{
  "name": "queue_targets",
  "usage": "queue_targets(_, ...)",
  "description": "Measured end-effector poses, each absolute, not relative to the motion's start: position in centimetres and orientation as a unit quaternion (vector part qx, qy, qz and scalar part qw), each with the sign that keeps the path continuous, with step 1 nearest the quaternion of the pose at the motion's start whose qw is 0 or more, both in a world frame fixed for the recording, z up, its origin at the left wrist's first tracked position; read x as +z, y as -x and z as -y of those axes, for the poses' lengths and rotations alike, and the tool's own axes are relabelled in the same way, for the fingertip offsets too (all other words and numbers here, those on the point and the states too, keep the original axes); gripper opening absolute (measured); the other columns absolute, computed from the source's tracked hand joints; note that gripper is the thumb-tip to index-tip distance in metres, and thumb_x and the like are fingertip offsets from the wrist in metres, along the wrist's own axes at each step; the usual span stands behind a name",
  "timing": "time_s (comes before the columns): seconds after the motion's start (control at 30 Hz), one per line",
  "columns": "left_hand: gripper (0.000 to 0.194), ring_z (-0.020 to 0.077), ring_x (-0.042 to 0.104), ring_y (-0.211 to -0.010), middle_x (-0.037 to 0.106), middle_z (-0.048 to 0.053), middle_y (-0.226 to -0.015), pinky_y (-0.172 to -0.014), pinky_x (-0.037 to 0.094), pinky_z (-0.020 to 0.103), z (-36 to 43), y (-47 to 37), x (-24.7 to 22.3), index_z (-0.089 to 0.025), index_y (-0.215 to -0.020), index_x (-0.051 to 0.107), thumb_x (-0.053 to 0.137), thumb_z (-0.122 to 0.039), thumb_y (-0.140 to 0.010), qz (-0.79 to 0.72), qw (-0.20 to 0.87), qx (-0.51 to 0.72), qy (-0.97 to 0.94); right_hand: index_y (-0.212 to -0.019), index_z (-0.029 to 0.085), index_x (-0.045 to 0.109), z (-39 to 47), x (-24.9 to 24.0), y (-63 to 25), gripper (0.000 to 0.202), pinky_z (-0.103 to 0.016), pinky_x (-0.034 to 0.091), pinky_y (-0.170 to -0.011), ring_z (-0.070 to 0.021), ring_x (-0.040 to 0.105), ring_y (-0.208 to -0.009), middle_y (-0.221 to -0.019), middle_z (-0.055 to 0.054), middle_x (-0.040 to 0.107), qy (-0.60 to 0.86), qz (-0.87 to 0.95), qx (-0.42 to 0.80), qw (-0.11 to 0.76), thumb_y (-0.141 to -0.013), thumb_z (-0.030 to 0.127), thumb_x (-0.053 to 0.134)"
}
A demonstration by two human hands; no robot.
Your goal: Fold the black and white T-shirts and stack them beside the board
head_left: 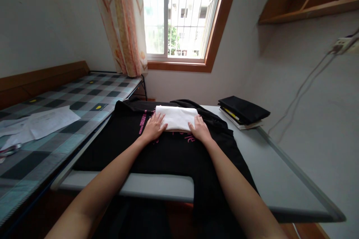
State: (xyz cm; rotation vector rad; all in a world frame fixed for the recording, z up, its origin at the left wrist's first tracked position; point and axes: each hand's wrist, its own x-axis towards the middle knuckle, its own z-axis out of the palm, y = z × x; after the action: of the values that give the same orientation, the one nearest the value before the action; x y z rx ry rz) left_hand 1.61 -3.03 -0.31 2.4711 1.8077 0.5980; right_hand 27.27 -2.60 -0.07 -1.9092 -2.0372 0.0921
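A white folded cloth (179,118) lies on top of a black garment (168,157) with pink lettering, which is spread over the table. At the cloth's left edge rests my left hand (153,126), open, its fingers laid flat and slightly apart. My right hand (200,129) lies open on the right edge, fingers flat and pointing away from me. Neither hand grips anything. The garment's far side is bunched up, and one part of it hangs over the table's near edge beside my right forearm.
The light grey table (280,171) extends right towards the wall. A black folder or bag (243,109) sits on papers near the wall. To the left, a bed with a checked cover (103,86) carries loose paper sheets (42,121). A window and curtain (126,22) are ahead.
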Motion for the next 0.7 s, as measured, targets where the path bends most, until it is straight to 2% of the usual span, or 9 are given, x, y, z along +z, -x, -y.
queue_targets(0.13,0.056,0.0348,0.019,-0.145,0.025,0.012,-0.158,-0.112,0.026,0.052,3.1,-1.7,-0.6,-0.022,-0.146,0.041,0.034,-0.05,-0.098,-0.582,0.025,0.161,-0.797,-0.143,0.001,0.042,3.5,0.9,-25.8,0.057,-0.044,0.024,-0.114,-0.0316,0.021,-0.145,-0.156,-0.021,0.026,0.646,0.729,-0.068,0.218,-0.094,0.03,0.039)
queue_targets(0.23,0.056,0.0347,0.02,-0.145,0.026,0.013,-0.158,-0.112,0.027,0.051,3.0,-1.7,-0.7,-0.022,-0.146,0.041,0.036,-0.05,-0.097,-0.582,0.022,0.162,-0.797,-0.147,0.006,0.039,4.1,1.2,-24.1,0.056,-0.044,0.019,-0.116,-0.0284,0.014,-0.147,-0.158,-0.016,0.022,0.568,0.783,-0.098,0.234,-0.096,0.031,0.035)
queue_targets(0.4,0.053,0.0329,0.025,-0.143,0.031,0.013,-0.156,-0.111,0.028,0.05,3.0,-1.7,-0.6,-0.023,-0.145,0.043,0.033,-0.047,-0.099,-0.578,0.022,0.167,-0.799,-0.152,0.021,0.031,4.6,0.3,-22.3,0.054,-0.051,0.022,-0.113,-0.0306,0.02,-0.146,-0.16,-0.01,0.019,0.509,0.848,-0.045,0.142,-0.1,0.034,0.028)
queue_targets(0.5,0.052,0.0347,0.028,-0.141,0.038,0.014,-0.152,-0.109,0.029,0.053,3.2,-1.7,-0.3,-0.022,-0.141,0.049,0.037,-0.049,-0.097,-0.574,0.007,0.182,-0.798,-0.152,0.024,0.03,4.8,0.0,-22.4,0.053,-0.053,0.021,-0.113,-0.0311,0.022,-0.145,-0.159,-0.008,0.021,0.502,0.856,-0.038,0.114,-0.1,0.034,0.028)
queue_targets(0.6,0.047,0.0349,0.034,-0.136,0.051,0.012,-0.139,-0.11,0.028,0.054,3.6,-1.7,0.1,-0.024,-0.124,0.063,0.053,-0.053,-0.089,-0.532,-0.05,0.232,-0.813,-0.15,0.023,0.036,4.8,0.2,-22.7,0.052,-0.051,0.021,-0.114,-0.029,0.025,-0.144,-0.157,-0.008,0.028,0.499,0.856,-0.032,0.133,-0.099,0.034,0.031)
queue_targets(0.7,0.04,0.029,0.046,-0.122,0.057,0.01,-0.128,-0.106,0.034,0.046,4.0,-2.1,0.5,-0.025,-0.117,0.066,0.065,-0.048,-0.084,-0.433,-0.075,0.259,-0.86,-0.14,0.021,0.05,4.8,0.7,-23.0,0.046,-0.043,0.03,-0.11,-0.0253,0.041,-0.134,-0.146,-0.009,0.048,0.511,0.832,-0.008,0.214,-0.097,0.027,0.034)
